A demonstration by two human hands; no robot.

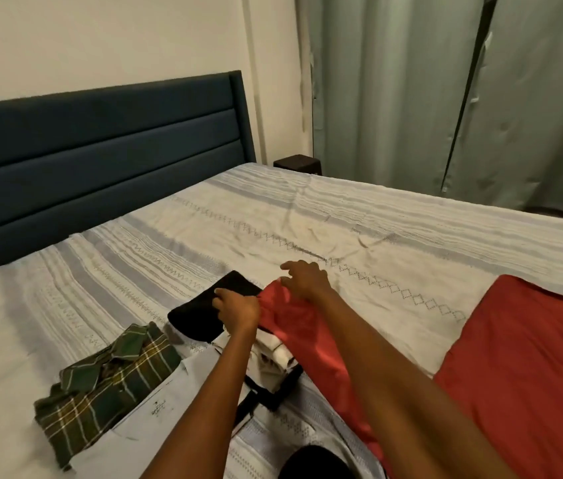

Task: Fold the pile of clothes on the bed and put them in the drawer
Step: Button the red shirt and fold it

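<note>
A red garment (pixel 294 326) lies across the pile of clothes near the bed's front edge. My left hand (pixel 237 307) grips its upper left edge, and my right hand (pixel 304 280) pinches its top edge. Beside my left hand lies a black folded garment (pixel 204 316). Under the red cloth shows a white and black piece (pixel 275 361). A green plaid shirt (pixel 107 378) lies crumpled at the left, partly on a pale blue garment (pixel 166 409).
The striped bedsheet (pixel 273 216) stretches wide behind the pile. A large red cloth (pixel 529 368) covers the bed's right front. A dark blue headboard (pixel 100 150) stands at the left, grey curtains (pixel 411 91) behind the bed. No drawer is in view.
</note>
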